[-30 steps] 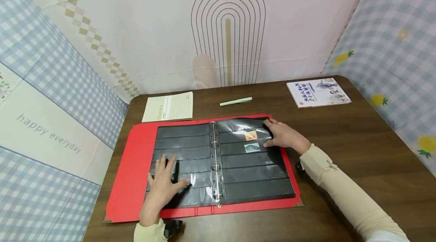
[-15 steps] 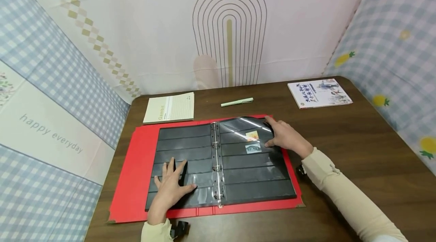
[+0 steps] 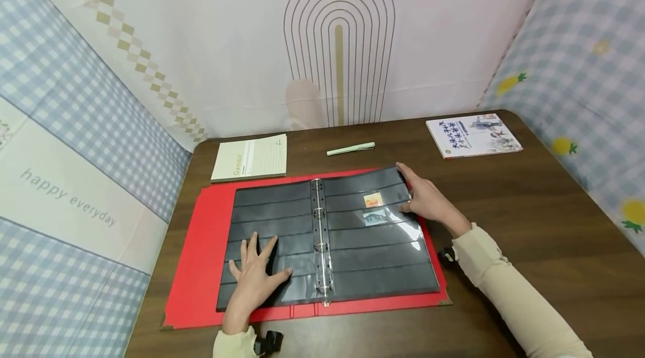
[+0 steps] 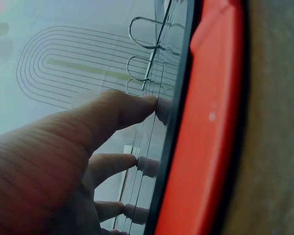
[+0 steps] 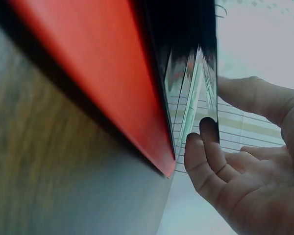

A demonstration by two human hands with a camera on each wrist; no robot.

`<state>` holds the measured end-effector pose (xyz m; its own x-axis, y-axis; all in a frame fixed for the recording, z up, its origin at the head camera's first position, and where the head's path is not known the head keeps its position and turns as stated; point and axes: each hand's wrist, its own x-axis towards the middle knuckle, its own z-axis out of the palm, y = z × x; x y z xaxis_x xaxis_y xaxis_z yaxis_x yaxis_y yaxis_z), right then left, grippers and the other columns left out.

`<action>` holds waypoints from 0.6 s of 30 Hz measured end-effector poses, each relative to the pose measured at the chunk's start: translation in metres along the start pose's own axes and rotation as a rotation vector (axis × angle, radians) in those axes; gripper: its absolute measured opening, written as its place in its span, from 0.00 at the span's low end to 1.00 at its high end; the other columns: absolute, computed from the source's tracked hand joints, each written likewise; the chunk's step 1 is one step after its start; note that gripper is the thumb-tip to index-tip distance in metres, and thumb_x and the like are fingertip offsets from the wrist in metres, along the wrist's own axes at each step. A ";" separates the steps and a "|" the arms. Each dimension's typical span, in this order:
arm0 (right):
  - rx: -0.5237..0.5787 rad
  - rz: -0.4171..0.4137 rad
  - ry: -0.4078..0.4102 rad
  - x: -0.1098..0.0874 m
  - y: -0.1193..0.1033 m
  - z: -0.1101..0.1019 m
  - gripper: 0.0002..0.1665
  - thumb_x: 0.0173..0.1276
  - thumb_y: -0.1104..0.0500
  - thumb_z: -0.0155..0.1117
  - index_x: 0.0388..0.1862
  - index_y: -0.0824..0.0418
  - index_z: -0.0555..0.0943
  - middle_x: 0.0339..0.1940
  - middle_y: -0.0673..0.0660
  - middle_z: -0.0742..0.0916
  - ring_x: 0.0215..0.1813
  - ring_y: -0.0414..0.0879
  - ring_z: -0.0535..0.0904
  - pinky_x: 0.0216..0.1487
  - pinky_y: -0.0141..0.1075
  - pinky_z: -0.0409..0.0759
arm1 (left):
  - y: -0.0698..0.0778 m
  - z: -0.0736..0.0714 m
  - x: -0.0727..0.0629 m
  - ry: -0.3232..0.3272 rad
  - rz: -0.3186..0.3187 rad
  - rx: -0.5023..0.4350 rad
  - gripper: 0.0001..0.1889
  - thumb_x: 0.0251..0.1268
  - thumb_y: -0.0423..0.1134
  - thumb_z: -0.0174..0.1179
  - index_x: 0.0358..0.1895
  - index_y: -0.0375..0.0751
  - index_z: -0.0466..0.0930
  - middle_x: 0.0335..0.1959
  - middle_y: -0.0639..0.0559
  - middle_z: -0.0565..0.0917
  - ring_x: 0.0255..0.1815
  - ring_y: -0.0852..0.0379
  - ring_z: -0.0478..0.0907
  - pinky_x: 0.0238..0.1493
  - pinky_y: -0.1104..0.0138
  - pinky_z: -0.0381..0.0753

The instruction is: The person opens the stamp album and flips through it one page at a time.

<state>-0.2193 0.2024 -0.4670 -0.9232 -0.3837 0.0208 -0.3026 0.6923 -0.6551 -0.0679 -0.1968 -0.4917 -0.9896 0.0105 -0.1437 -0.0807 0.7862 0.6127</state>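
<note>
A red ring binder (image 3: 188, 257) lies spread on the table with black pocket pages on both sides of its metal rings (image 3: 318, 235). My left hand (image 3: 252, 282) rests on the left page (image 3: 272, 212), fingers spread and fingertips touching its glossy surface in the left wrist view. My right hand (image 3: 428, 198) pinches the outer edge of the top right page (image 3: 373, 257) near its upper corner. In the right wrist view that page's edge is lifted off the pages below, with thumb (image 5: 250, 95) and fingers on opposite faces. Two small stamps, one orange (image 3: 373, 200) and one blue-grey (image 3: 375, 217), sit in its upper pockets.
Behind the binder lie a cream notebook (image 3: 249, 157), a pale green pen (image 3: 350, 149) and, at the back right, a white illustrated book (image 3: 473, 135). Patterned cloth hangs along the back and sides of the brown table (image 3: 529, 218).
My right hand has raised the right page's upper corner and shifted slightly outward with it. My left hand slid a little to the right, then stayed in place.
</note>
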 end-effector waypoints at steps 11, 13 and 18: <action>0.056 -0.017 0.070 -0.012 -0.006 -0.004 0.63 0.46 0.76 0.67 0.82 0.62 0.51 0.42 0.67 0.81 0.28 0.47 0.71 0.29 0.41 0.72 | -0.001 0.002 0.001 -0.008 0.006 -0.037 0.42 0.60 0.46 0.71 0.77 0.40 0.64 0.81 0.29 0.40 0.78 0.25 0.27 0.61 0.24 0.21; 0.080 0.004 0.068 -0.015 -0.005 -0.004 0.63 0.47 0.76 0.66 0.82 0.63 0.49 0.41 0.68 0.82 0.28 0.46 0.71 0.28 0.39 0.72 | -0.002 0.002 0.001 -0.012 0.003 -0.037 0.42 0.60 0.47 0.71 0.77 0.40 0.64 0.81 0.29 0.40 0.78 0.25 0.27 0.61 0.24 0.21; 0.225 0.048 0.029 -0.020 -0.004 -0.005 0.62 0.50 0.78 0.63 0.82 0.70 0.43 0.70 0.78 0.70 0.29 0.44 0.72 0.31 0.33 0.71 | -0.003 0.002 0.000 -0.009 0.010 -0.043 0.42 0.60 0.47 0.71 0.76 0.39 0.64 0.81 0.28 0.40 0.78 0.26 0.27 0.61 0.24 0.20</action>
<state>-0.2008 0.2106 -0.4614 -0.9428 -0.3333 0.0052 -0.2004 0.5542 -0.8079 -0.0676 -0.1976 -0.4947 -0.9892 0.0240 -0.1445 -0.0761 0.7587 0.6470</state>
